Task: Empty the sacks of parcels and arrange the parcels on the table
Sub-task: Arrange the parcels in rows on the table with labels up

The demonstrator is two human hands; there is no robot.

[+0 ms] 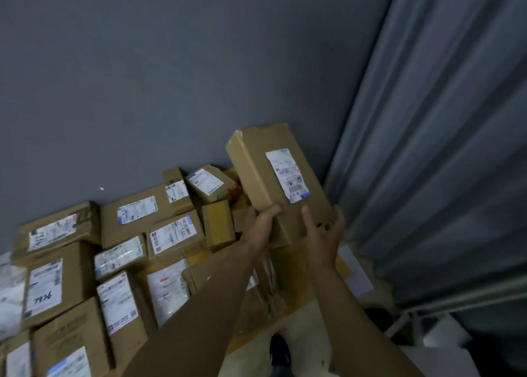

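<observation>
- Both hands grip one long brown box (268, 174) at its near end in the head view. The left hand (261, 224) curls its fingers round the left edge. The right hand (325, 234) has its thumb on the front and its fingers round the right side.
- The box is up in the air and tilted. Its far end is near the grey wall (142, 77), and its white label (288, 175) faces up.
- It hangs over the right end of the pile of parcels (128, 248). The parcels lie packed close along the wall, most with labels up. No sack shows in this view.
- I think the step is to set this box down with the others. The free spot looks to be on the right, near the curtain (442, 148) and what seems to be the table's yellow edge (342, 266).
- Two hands are best here. The box is long and held at one end only, so the far end could dip.
- It should go down slowly and lie flat, label up, snug beside its neighbours and not on top of them.
- The small yellow box (218, 222) sits just left of the hands. A bump could push it out of line.
- The hands should let go only when the box lies flat and does not stick out past the edge.
</observation>
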